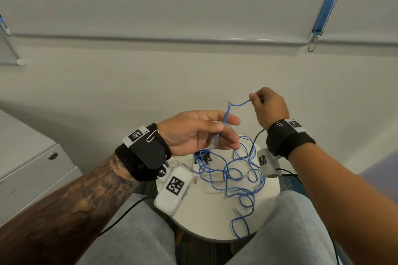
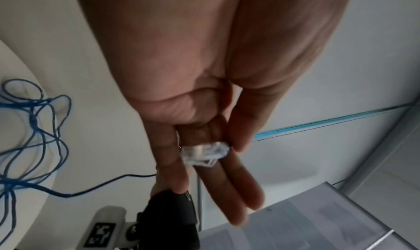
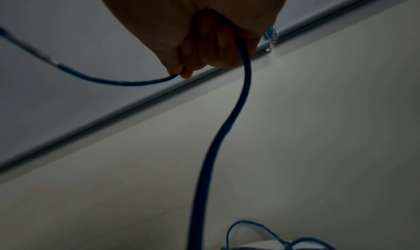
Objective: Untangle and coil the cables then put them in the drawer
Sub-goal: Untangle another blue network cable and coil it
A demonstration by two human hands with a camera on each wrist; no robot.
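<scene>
A thin blue network cable [image 1: 228, 170] lies in a loose tangle on a small round white table [image 1: 206, 217] between my knees. My left hand [image 1: 202, 133] is raised over the table and pinches the cable's end just above its clear plug [image 2: 204, 154] between thumb and fingers; the other fingers are nearly straight. From there a short stretch of cable [image 1: 238, 104] rises to my right hand [image 1: 269, 107], whose curled fingers grip it; the cable [image 3: 227, 128] then hangs from that fist down to the tangle. A drawer cabinet [image 1: 32, 170] stands at the left.
A black cable and a thin white cable [image 1: 202, 158] lie under the blue tangle at the table's back. The wall is close behind the table. A blind's bead chain [image 1: 311, 46] hangs at the upper right. The cabinet has a round lock [image 1: 52, 155].
</scene>
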